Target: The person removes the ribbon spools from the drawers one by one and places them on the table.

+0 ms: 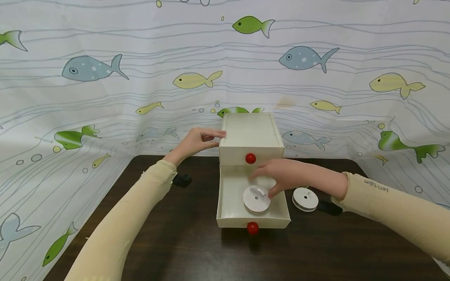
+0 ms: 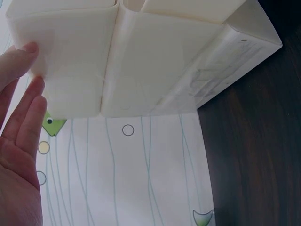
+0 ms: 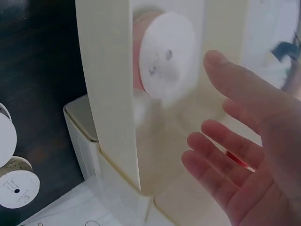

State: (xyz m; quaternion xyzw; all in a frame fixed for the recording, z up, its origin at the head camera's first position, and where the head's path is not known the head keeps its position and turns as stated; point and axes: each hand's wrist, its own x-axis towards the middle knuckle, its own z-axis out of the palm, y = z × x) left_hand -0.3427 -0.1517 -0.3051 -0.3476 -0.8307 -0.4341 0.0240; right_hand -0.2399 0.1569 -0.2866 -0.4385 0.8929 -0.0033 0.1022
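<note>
Beside the right hand (image 1: 281,177), a spool (image 1: 257,199) lies in the drawer (image 1: 230,203).

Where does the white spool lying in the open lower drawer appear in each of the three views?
Head: white spool at centre, in the open lower drawer, at the right hand fingertips.
Left wrist: not in it; only the cabinet's outside shows.
Right wrist: upper centre, blurred, behind the drawer wall.
Shared landmark: the cream drawer cabinet.
</note>
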